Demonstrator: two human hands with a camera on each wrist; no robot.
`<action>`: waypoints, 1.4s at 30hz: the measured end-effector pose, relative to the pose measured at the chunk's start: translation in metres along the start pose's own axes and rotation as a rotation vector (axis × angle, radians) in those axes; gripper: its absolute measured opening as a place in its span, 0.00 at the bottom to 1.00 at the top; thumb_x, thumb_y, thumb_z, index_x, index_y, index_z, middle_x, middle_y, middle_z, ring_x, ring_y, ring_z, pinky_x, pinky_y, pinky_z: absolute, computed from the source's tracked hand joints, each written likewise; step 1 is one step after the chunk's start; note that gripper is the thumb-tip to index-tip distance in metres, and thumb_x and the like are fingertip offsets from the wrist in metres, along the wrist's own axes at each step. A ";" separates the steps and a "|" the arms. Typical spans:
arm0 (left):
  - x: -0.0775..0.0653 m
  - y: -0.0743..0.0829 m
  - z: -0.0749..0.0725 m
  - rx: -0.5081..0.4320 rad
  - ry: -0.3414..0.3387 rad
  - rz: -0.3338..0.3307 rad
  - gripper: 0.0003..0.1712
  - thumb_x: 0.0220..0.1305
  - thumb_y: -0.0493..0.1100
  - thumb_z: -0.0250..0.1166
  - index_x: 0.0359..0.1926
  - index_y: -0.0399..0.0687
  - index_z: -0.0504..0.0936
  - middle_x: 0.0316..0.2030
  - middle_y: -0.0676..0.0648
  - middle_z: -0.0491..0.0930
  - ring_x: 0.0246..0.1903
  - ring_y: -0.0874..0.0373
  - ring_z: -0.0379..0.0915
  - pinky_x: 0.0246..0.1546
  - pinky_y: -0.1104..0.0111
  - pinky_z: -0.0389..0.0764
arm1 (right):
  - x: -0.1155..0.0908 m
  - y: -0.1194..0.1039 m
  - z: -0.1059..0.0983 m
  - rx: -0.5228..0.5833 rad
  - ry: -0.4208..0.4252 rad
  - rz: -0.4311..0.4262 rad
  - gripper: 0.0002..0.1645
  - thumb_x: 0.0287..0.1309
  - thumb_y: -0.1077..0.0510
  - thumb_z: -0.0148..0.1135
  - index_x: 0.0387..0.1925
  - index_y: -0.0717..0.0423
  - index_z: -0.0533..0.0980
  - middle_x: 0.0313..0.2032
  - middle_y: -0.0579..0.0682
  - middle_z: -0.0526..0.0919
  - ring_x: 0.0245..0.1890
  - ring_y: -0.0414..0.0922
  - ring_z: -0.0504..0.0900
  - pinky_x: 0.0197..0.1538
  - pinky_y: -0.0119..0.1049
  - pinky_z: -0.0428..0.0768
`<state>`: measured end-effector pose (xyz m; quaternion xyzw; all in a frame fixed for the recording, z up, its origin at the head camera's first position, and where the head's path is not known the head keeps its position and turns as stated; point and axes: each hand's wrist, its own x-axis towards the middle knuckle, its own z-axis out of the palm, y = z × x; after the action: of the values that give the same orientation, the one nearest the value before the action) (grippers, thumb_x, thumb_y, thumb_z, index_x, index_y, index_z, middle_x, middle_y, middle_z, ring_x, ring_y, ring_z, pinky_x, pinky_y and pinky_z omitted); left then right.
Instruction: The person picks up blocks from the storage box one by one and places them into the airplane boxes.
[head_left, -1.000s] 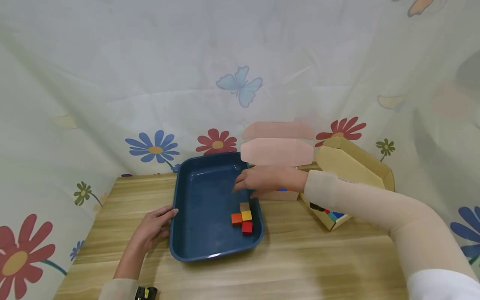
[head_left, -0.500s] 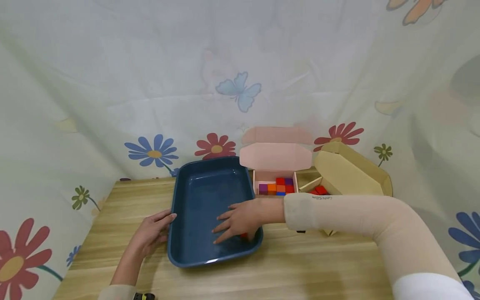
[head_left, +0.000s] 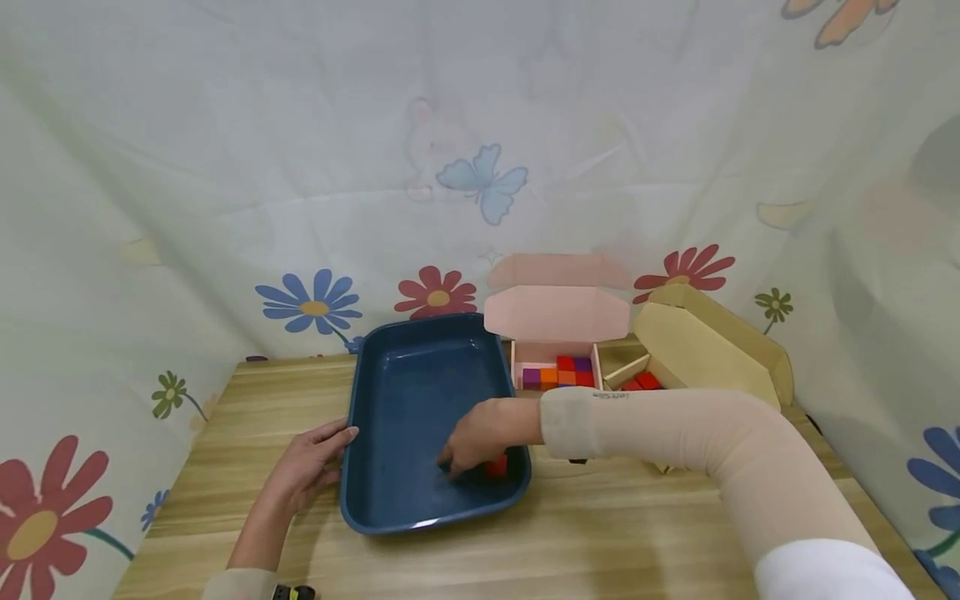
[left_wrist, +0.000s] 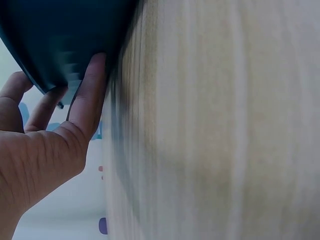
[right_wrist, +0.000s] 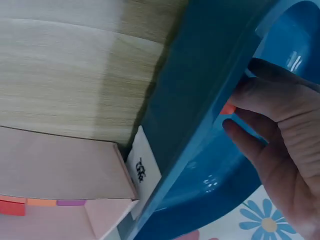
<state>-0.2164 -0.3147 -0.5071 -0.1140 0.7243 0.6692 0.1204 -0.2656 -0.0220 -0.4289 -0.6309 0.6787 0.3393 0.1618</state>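
My left hand (head_left: 309, 462) grips the left rim of a dark blue tray (head_left: 386, 421). In the left wrist view, fingers (left_wrist: 92, 82) of the left hand lie against the tray's outer wall while others reach over its edge. My right hand (head_left: 476, 435) is inside the tray near its right wall, with curled fingers pointing down. Beside it in the tray lies a red cube (head_left: 495, 467). The right wrist view shows a bit of orange-red block (right_wrist: 228, 108) by the fingers; whether they pinch it is hidden. The hand covers other blocks.
Behind and right of the tray, an open pink box (head_left: 557, 313) holds several red, orange and purple cubes. An open tan box (head_left: 705, 354), partly behind the right sleeve, contains red blocks. A flowered cloth (head_left: 480, 75) hangs behind the wooden table (head_left: 600, 521).
The right hand has come from above the tray's right edge down to the blocks, and its spread fingers have curled. The left hand keeps its place on the rim.
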 end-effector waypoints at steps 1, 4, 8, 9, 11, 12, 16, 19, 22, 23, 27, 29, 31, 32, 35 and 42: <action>0.000 0.000 0.000 -0.001 -0.002 0.003 0.41 0.71 0.53 0.66 0.77 0.41 0.61 0.70 0.34 0.64 0.48 0.58 0.80 0.48 0.58 0.85 | 0.000 0.001 0.001 0.018 0.017 0.008 0.23 0.76 0.54 0.56 0.67 0.36 0.75 0.65 0.36 0.75 0.53 0.37 0.78 0.58 0.30 0.79; 0.000 0.000 0.000 -0.002 -0.001 0.004 0.42 0.72 0.53 0.65 0.77 0.40 0.60 0.70 0.34 0.64 0.48 0.59 0.80 0.48 0.58 0.86 | 0.001 0.002 0.004 -0.022 0.049 -0.004 0.16 0.78 0.54 0.51 0.55 0.42 0.83 0.52 0.39 0.83 0.41 0.38 0.80 0.48 0.27 0.82; 0.001 0.000 0.000 -0.005 0.007 0.003 0.42 0.72 0.53 0.65 0.77 0.39 0.60 0.71 0.33 0.63 0.48 0.59 0.80 0.48 0.59 0.85 | 0.001 0.005 0.007 -0.152 0.064 -0.054 0.16 0.74 0.61 0.54 0.51 0.43 0.85 0.50 0.41 0.85 0.40 0.40 0.82 0.45 0.28 0.83; 0.001 0.000 0.000 -0.005 0.010 0.003 0.42 0.71 0.53 0.66 0.77 0.39 0.60 0.71 0.33 0.63 0.48 0.59 0.80 0.48 0.58 0.86 | 0.001 0.005 0.008 -0.156 0.069 -0.060 0.16 0.73 0.61 0.55 0.52 0.44 0.85 0.50 0.41 0.85 0.40 0.40 0.82 0.45 0.28 0.82; 0.001 0.000 0.000 -0.004 0.008 0.004 0.42 0.71 0.53 0.66 0.77 0.39 0.60 0.71 0.32 0.63 0.48 0.59 0.80 0.48 0.58 0.85 | 0.001 0.006 0.009 -0.173 0.082 -0.077 0.16 0.72 0.62 0.57 0.52 0.44 0.85 0.50 0.42 0.85 0.41 0.41 0.82 0.46 0.28 0.82; 0.001 -0.001 -0.001 -0.002 0.007 0.005 0.42 0.71 0.53 0.66 0.77 0.39 0.60 0.71 0.33 0.63 0.48 0.59 0.80 0.49 0.58 0.85 | 0.001 0.006 0.009 -0.181 0.091 -0.087 0.15 0.72 0.62 0.59 0.53 0.44 0.85 0.51 0.42 0.85 0.42 0.41 0.82 0.47 0.28 0.82; 0.000 -0.003 -0.002 0.007 0.003 -0.002 0.43 0.72 0.53 0.65 0.77 0.40 0.59 0.71 0.33 0.63 0.49 0.59 0.79 0.49 0.59 0.85 | 0.000 0.007 0.007 -0.175 0.116 -0.119 0.15 0.69 0.60 0.64 0.54 0.45 0.84 0.51 0.43 0.84 0.44 0.40 0.80 0.50 0.27 0.81; 0.000 -0.004 -0.002 -0.007 0.004 -0.005 0.42 0.72 0.52 0.65 0.77 0.40 0.60 0.71 0.33 0.63 0.49 0.58 0.80 0.49 0.58 0.85 | -0.003 0.009 0.005 -0.121 0.132 -0.129 0.16 0.69 0.57 0.65 0.56 0.45 0.83 0.51 0.43 0.83 0.45 0.40 0.80 0.51 0.26 0.80; 0.000 -0.005 -0.002 -0.023 -0.009 -0.001 0.43 0.72 0.52 0.65 0.78 0.39 0.58 0.72 0.32 0.60 0.50 0.58 0.79 0.50 0.58 0.85 | -0.007 0.012 0.003 -0.075 0.165 -0.144 0.18 0.69 0.55 0.65 0.59 0.46 0.82 0.52 0.44 0.83 0.46 0.40 0.79 0.52 0.26 0.80; 0.000 -0.005 -0.002 -0.029 -0.010 -0.001 0.43 0.72 0.51 0.65 0.78 0.38 0.57 0.73 0.32 0.60 0.50 0.58 0.79 0.50 0.58 0.85 | -0.008 0.013 0.003 -0.062 0.182 -0.150 0.19 0.68 0.54 0.66 0.59 0.47 0.81 0.52 0.45 0.83 0.47 0.40 0.79 0.52 0.26 0.80; -0.001 -0.006 -0.002 -0.027 -0.018 -0.002 0.44 0.73 0.51 0.64 0.79 0.37 0.54 0.74 0.32 0.56 0.52 0.58 0.77 0.51 0.58 0.84 | -0.013 0.017 -0.001 -0.020 0.253 -0.159 0.21 0.67 0.51 0.68 0.60 0.49 0.80 0.53 0.45 0.83 0.50 0.40 0.77 0.53 0.25 0.79; -0.002 -0.006 -0.001 -0.026 -0.013 -0.004 0.44 0.73 0.51 0.64 0.78 0.37 0.54 0.74 0.32 0.57 0.51 0.58 0.77 0.50 0.58 0.85 | -0.017 0.019 -0.003 0.028 0.292 -0.142 0.22 0.66 0.51 0.68 0.59 0.49 0.80 0.53 0.44 0.83 0.51 0.40 0.76 0.52 0.24 0.78; -0.002 -0.006 -0.001 -0.021 -0.009 -0.004 0.43 0.74 0.51 0.63 0.79 0.38 0.54 0.74 0.32 0.57 0.50 0.58 0.78 0.49 0.58 0.85 | -0.022 0.022 -0.005 0.067 0.333 -0.118 0.22 0.65 0.52 0.69 0.59 0.48 0.80 0.53 0.43 0.84 0.51 0.40 0.76 0.52 0.23 0.78; -0.002 -0.006 -0.001 -0.019 -0.005 -0.003 0.43 0.74 0.52 0.63 0.79 0.38 0.54 0.74 0.33 0.58 0.49 0.58 0.78 0.49 0.58 0.85 | -0.024 0.023 -0.006 0.090 0.356 -0.105 0.22 0.65 0.52 0.69 0.59 0.48 0.80 0.53 0.43 0.84 0.51 0.40 0.76 0.51 0.23 0.78; 0.000 -0.005 0.001 -0.017 0.009 0.003 0.44 0.73 0.53 0.63 0.78 0.39 0.55 0.72 0.33 0.59 0.48 0.58 0.78 0.48 0.58 0.85 | -0.032 0.027 -0.007 0.126 0.427 -0.075 0.22 0.64 0.55 0.69 0.59 0.49 0.80 0.55 0.44 0.84 0.51 0.41 0.77 0.51 0.23 0.78; 0.001 -0.003 0.002 -0.025 0.015 0.008 0.42 0.73 0.52 0.64 0.78 0.40 0.58 0.69 0.35 0.65 0.46 0.58 0.80 0.47 0.58 0.86 | -0.046 0.036 -0.002 0.183 0.537 -0.031 0.18 0.64 0.59 0.64 0.56 0.51 0.81 0.53 0.45 0.83 0.52 0.43 0.76 0.52 0.25 0.77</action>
<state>-0.2161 -0.3134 -0.5102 -0.1176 0.7174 0.6777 0.1110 -0.2931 0.0097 -0.3887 -0.6913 0.7153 0.0948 0.0379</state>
